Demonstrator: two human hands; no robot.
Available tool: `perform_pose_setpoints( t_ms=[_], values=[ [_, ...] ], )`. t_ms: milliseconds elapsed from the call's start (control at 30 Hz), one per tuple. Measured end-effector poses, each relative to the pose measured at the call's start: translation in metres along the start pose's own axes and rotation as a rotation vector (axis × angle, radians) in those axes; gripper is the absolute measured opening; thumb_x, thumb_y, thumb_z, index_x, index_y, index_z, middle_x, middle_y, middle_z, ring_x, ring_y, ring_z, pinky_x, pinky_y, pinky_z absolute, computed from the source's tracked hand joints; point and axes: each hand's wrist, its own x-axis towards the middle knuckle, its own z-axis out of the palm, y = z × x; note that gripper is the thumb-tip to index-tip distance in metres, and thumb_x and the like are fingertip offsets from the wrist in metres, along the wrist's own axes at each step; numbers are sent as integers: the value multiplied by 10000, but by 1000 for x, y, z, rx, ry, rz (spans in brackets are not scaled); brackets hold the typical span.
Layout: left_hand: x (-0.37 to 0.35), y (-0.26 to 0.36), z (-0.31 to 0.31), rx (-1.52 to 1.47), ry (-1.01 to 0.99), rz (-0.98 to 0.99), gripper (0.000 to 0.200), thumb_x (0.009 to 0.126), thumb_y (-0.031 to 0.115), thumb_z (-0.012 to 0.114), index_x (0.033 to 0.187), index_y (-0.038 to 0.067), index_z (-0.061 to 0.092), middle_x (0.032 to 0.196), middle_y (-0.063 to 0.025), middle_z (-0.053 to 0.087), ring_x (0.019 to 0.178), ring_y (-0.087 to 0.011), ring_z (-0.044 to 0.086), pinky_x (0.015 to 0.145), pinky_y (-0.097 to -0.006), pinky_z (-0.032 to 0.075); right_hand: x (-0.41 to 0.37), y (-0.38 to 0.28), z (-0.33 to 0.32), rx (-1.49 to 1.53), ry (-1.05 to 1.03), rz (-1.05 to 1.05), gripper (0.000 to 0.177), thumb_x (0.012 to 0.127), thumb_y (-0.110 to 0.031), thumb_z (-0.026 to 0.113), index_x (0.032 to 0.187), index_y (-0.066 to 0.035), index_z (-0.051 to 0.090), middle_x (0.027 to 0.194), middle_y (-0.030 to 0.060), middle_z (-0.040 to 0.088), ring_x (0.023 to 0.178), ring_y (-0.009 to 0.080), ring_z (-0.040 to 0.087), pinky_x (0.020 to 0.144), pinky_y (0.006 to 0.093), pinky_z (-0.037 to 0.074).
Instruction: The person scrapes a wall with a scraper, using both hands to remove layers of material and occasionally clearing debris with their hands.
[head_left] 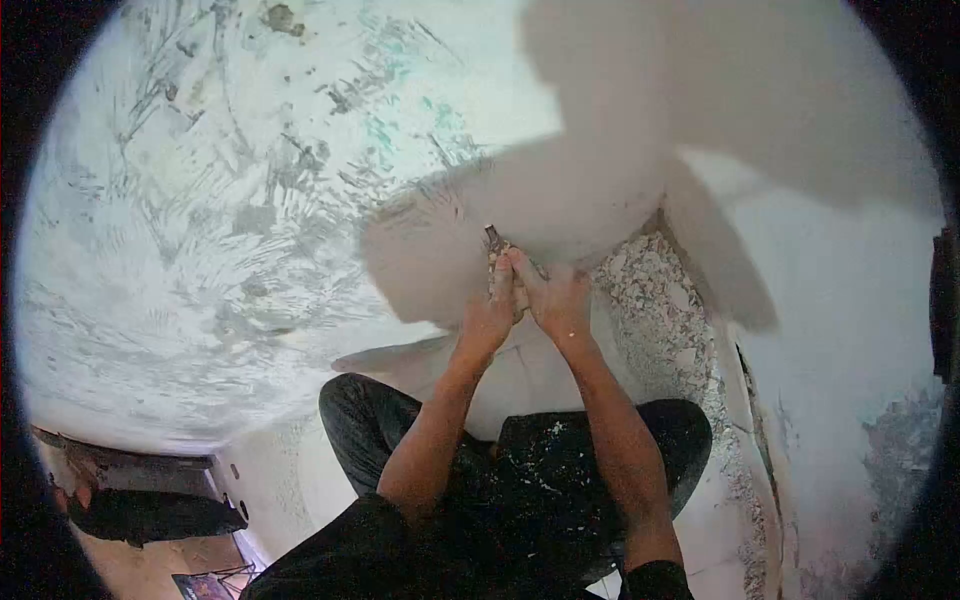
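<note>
Close together in the middle of the head view, my left hand (pixel 487 318) and my right hand (pixel 560 298) are closed around a small tool (pixel 493 238). Its narrow tip points up and slightly left, near the wall. Both thumbs lie along the upper side of its handle, and the fingers beneath are mostly hidden. Before my hands stands a pale wall (pixel 250 230), scraped and marked with grey streaks on the left and smoother on the right. The shadow of my arms and head falls across it.
Broken plaster rubble (pixel 660 300) lies at the wall's foot, right of my hands, and runs down along the right wall (pixel 840 340). My bent knees are on either side below. At the lower left, a dark-clothed person (pixel 150 515) is near a doorway.
</note>
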Motion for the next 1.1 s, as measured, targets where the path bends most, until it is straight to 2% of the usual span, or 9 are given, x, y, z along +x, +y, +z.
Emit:
perform_pose_setpoints(
  t_ms=[167,367,500,600,700,767,867,967,1100],
  values=[
    [-1,14,-17,114,183,763,527,896,403,402,1230,-4,396,1113,-285,493,1066,-347,477,871,-393,366,27,-13,-10,-431,-40,-262,276,778,-283,592,986,-104,609,545,114,552,442,238,537,456,372,423],
    [-11,-6,-33,356,213,659,566,887,452,364,1159,-36,454,857,-255,590,789,-377,588,707,-422,430,25,-60,-23,15,-116,356,203,789,-263,590,913,-110,637,545,100,562,437,211,537,421,345,411],
    [-9,-30,1,51,120,254,614,868,510,343,965,-57,556,655,-229,573,627,-363,579,613,-427,432,-25,-13,-8,-240,-130,67,279,784,-190,579,1061,-163,560,563,95,547,430,211,528,394,342,403],
    [2,-33,2,386,-11,546,616,878,470,379,1316,51,267,967,-274,556,832,-361,569,714,-430,442,-15,-14,-14,-212,-85,78,222,800,-184,564,1019,-149,577,541,101,538,420,214,522,385,350,399],
    [2,-18,4,4,-107,18,688,813,342,548,1335,53,205,839,-269,567,711,-379,573,679,-426,452,-13,-12,-11,-326,-187,133,251,788,-174,572,1037,-155,575,548,96,542,422,213,522,381,344,398],
    [0,-20,12,130,264,504,581,891,480,321,805,-37,570,553,-192,534,532,-344,548,549,-419,425,-15,-4,-6,-451,-182,-24,295,772,-162,570,1067,-174,562,566,88,552,435,217,536,379,344,399],
    [25,-51,15,452,484,969,562,892,479,315,887,-29,555,527,-173,527,516,-338,548,540,-423,423,-16,5,6,-65,-186,468,232,786,-183,564,1016,-160,592,538,101,532,406,222,507,389,344,387],
    [-3,-10,4,-9,120,386,592,891,496,294,886,-32,563,527,-158,538,533,-321,566,549,-414,425,-4,-11,-2,13,13,163,253,805,-288,575,784,-44,637,455,121,472,362,220,446,392,350,362],
    [-7,-3,-3,76,97,283,661,871,546,292,767,-34,592,533,-155,543,540,-315,571,548,-401,425,2,-21,-8,-98,-92,248,372,814,-341,571,653,-11,621,416,118,443,344,218,405,394,352,347]
  ],
)
